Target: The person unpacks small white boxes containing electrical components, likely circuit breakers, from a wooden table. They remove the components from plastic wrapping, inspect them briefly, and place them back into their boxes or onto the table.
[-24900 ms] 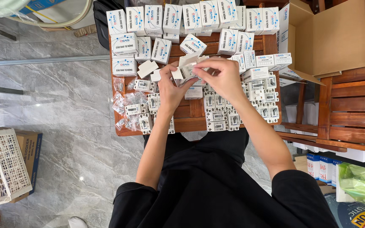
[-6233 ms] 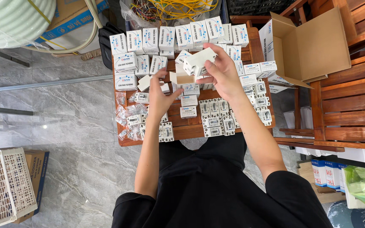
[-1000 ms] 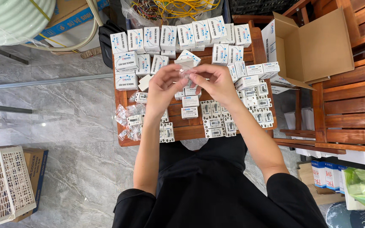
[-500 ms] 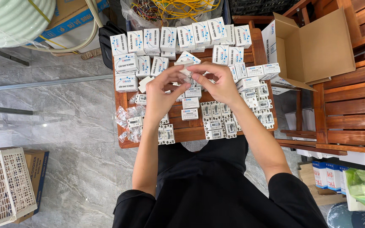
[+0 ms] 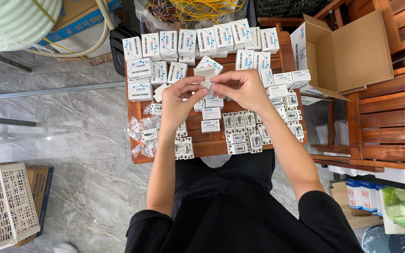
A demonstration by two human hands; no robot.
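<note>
Over the last second the hands have drawn closer together over the middle of the tabletop, and the small white item they share has sunk a little from where it sat half a second ago. It now sits pinched between both sets of fingertips, just above the loose white breakers and in front of a half-open small white box. Judging by this, the handling is fine work on the small piece itself, not a reach for a new one.

The left hand comes in from the near left, wrist bent, thumb and forefinger closed on the item's left end. The right hand arches in from the right, its fingers curled and closed on the other end; what exactly the item is stays too small to tell. Both forearms angle up from the lap. Rows of standing white boxes line the far edge, and an open cardboard carton stands at the right.
</note>
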